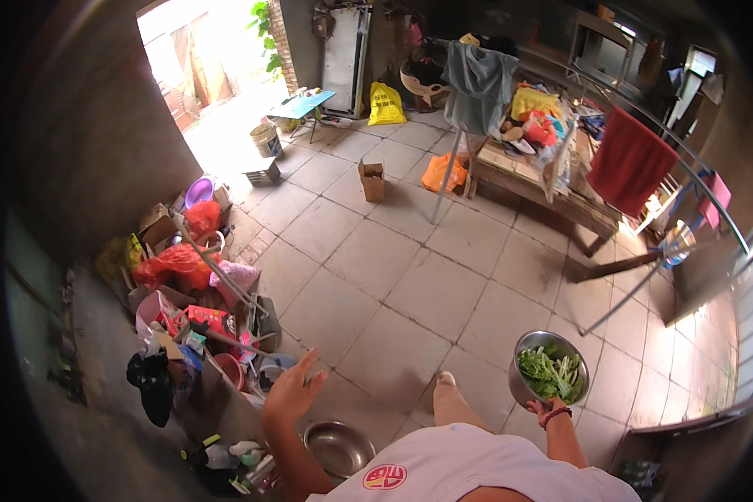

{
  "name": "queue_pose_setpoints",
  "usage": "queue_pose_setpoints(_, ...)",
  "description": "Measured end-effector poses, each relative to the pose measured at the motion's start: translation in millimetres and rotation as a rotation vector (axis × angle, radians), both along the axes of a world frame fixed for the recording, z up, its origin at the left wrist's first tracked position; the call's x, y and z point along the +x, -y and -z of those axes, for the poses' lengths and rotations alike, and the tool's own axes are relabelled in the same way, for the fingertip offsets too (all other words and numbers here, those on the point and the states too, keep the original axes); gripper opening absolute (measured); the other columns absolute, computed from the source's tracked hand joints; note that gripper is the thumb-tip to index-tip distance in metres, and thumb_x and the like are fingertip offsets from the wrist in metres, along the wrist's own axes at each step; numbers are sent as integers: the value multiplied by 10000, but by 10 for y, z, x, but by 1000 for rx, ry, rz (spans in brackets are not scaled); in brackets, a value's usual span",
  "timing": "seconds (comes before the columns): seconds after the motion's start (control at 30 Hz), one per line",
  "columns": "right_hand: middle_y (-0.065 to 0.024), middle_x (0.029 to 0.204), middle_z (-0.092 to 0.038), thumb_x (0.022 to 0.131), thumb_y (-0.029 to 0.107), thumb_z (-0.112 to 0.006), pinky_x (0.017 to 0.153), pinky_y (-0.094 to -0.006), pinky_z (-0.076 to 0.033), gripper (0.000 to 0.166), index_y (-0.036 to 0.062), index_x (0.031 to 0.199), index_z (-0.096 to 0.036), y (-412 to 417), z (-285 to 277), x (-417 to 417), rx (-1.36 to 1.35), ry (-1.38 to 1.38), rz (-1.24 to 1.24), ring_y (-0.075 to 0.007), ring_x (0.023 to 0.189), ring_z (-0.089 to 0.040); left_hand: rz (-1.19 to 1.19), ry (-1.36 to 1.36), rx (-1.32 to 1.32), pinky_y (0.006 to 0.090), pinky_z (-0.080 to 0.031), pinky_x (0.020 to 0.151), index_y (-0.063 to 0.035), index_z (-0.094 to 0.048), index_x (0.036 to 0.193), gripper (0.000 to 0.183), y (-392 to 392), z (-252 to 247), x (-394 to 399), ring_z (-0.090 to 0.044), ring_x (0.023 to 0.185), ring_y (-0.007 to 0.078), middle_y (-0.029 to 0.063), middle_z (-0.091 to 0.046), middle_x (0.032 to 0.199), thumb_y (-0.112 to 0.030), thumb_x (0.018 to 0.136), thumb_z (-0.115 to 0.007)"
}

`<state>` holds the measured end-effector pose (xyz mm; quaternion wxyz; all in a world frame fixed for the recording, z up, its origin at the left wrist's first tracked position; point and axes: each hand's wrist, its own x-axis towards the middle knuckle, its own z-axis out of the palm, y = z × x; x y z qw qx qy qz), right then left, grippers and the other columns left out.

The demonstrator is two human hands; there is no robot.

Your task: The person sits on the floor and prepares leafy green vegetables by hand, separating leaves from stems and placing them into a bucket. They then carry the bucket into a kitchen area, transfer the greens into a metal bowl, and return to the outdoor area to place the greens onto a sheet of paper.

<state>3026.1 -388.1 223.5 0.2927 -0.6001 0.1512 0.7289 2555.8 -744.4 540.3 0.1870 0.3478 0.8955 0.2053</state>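
Note:
My right hand [547,409] grips the near rim of a deep stainless steel basin [519,376], held out at my right side. Cut leafy greens [549,370] lie inside it, leaves to the left and pale stalks to the right. A dark red bead bracelet [558,415] circles that wrist. My left hand [293,388] is raised at my left with its fingers apart and nothing in it. Below and beside the left forearm sits a second, wider metal basin [340,447] with no contents visible, partly covered by my arm and shirt.
Household clutter lines the left wall, with red plastic bags [179,267] and thin poles [216,251] jutting out. A small cardboard box [371,182] stands on the tiled floor [408,276]. Ahead right are a wooden bench [539,188] and a drying rack hung with a red towel [630,160].

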Motion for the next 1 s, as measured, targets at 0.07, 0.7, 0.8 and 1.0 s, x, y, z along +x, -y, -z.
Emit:
queue_pose_setpoints(0.07, -388, 1332, -375, 923, 115, -359, 786, -363, -613, 507, -160, 1344, -295, -529, 157, -462, -1, -53, -35, -524, 1236, -415, -138, -74, 2, 433, -380, 1021, -44, -431, 1389, 590, -233, 216, -326, -498, 1212, 383, 220, -524, 1321, -340, 903, -590)
queue_pose_setpoints(0.7, -443, 1311, -357, 882, 80, -409, 771, -333, -618, 566, -115, 1386, -242, -3503, -448, -6976, 18, -205, -450, -511, 1061, -573, -625, -1, -143, 431, -426, 971, -2, -451, 1358, 585, -1767, 347, -4610, -535, 1164, 389, 243, -556, 1264, -298, 886, -628)
queue_pose_setpoints(0.8, -467, 1358, -264, 879, 54, -415, 745, -299, -619, 543, -69, 1392, -288, -3669, -576, -7845, -5, -228, -429, -517, 1085, -557, -438, -140, -51, 434, -425, 969, -24, -460, 1356, 557, -2329, 269, -5686, -545, 1141, 388, 225, -557, 1273, -297, 896, -616)
queue_pose_setpoints(1.0, -474, 1354, -256, 886, 62, -416, 752, -311, -623, 539, -77, 1388, -277, -4473, -520, -9468, -8, -131, -460, -513, 1079, -561, -242, -81, 97, 431, -417, 978, -36, -457, 1364, 564, -3795, -3, -7376, -538, 1151, 388, 216, -550, 1287, -320, 902, -612)
